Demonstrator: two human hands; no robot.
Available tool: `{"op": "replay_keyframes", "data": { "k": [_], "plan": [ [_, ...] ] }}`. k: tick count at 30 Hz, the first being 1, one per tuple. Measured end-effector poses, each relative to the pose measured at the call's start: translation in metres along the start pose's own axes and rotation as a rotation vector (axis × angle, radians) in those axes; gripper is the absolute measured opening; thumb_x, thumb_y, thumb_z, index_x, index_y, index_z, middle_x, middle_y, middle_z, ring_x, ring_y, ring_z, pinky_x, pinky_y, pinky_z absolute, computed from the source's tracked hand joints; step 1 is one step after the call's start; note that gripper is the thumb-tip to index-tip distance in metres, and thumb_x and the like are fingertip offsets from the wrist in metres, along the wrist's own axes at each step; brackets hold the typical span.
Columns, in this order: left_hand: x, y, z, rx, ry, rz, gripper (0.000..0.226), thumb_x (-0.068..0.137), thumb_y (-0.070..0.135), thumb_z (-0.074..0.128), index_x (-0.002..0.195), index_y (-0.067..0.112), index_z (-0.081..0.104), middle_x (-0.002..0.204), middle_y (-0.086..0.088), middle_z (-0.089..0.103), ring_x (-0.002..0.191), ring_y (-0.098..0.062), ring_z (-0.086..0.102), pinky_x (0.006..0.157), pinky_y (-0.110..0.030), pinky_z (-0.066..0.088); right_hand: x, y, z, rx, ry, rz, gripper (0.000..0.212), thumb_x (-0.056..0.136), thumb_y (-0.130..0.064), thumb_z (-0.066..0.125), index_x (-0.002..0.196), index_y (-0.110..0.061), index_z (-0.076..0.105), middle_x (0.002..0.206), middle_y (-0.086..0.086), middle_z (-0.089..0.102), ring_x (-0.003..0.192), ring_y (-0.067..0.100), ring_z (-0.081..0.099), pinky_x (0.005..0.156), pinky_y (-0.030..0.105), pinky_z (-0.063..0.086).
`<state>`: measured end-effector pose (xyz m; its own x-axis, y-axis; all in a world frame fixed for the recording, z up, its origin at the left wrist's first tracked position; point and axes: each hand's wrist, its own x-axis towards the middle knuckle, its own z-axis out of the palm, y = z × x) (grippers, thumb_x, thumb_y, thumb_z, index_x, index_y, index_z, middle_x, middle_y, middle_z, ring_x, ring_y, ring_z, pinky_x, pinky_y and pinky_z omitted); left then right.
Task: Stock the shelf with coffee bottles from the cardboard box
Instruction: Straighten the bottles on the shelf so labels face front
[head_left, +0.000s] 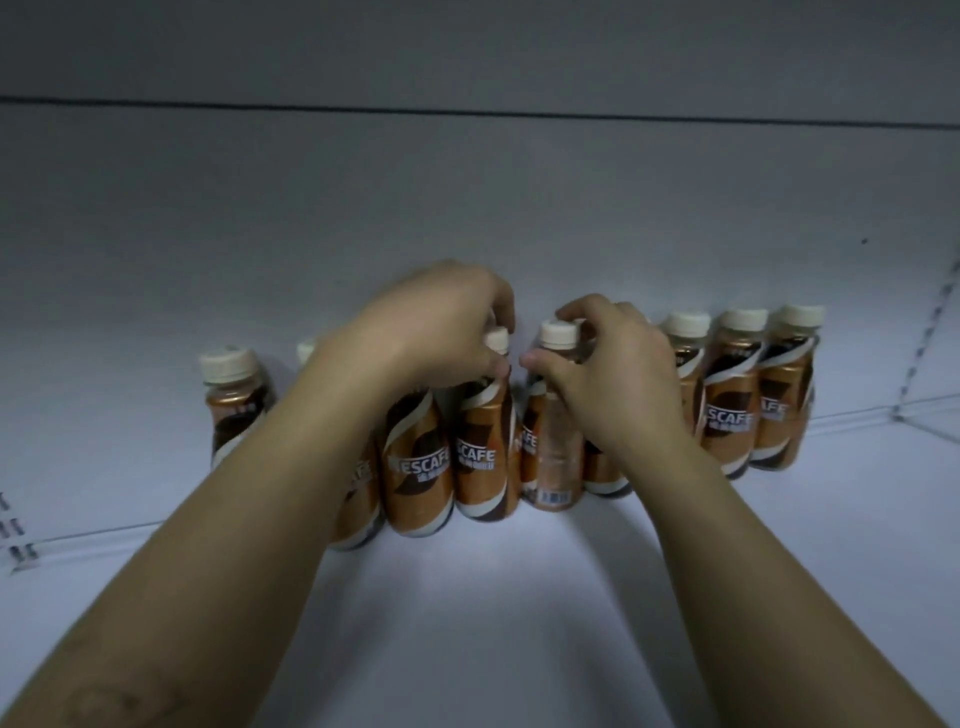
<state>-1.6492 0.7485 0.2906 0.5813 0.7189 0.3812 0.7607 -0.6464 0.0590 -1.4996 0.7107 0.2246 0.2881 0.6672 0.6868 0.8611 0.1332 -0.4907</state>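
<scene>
Several brown coffee bottles with cream caps stand in a row along the back of the white shelf (467, 597). My left hand (431, 332) curls over the top of one bottle (480, 457) near the middle, fingers around its cap. My right hand (613, 374) pinches the neck of the bottle beside it (553, 452), thumb and fingers just under its cap. One bottle (236, 410) stands apart at the left end. Three bottles (727, 410) stand close together at the right end. The cardboard box is out of view.
The shelf's white back panel (467, 208) rises behind the bottles, with the underside of an upper shelf (467, 52) above. A slotted upright (930, 332) stands at the right. Price-tag strips (15, 530) show at the left edge.
</scene>
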Motion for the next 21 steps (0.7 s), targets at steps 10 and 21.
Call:
{"op": "replay_keyframes", "data": {
  "k": [10,21],
  "plan": [
    [0.002,-0.003,0.008,-0.005,0.108,-0.034,0.034,0.071,0.049,0.074,0.091,0.023,0.069,0.087,0.003,0.067,0.075,-0.015,0.06,0.064,-0.031,0.049,0.003,0.009,-0.006,0.477,-0.15,0.132,0.033,0.086,-0.015,0.068,0.116,-0.027,0.06,0.098,-0.014,0.063,0.086,0.0,0.063,0.072,0.018,0.052],
    [0.002,-0.003,0.008,0.115,0.082,-0.041,0.05,0.068,0.064,0.068,0.093,0.021,0.063,0.08,0.001,0.063,0.071,-0.018,0.059,0.067,-0.038,0.054,-0.005,0.0,-0.008,0.018,0.015,-0.021,0.05,0.081,-0.05,0.067,0.122,-0.024,0.063,0.113,0.003,0.067,0.097,0.017,0.063,0.082,0.037,0.054]
  ]
}}
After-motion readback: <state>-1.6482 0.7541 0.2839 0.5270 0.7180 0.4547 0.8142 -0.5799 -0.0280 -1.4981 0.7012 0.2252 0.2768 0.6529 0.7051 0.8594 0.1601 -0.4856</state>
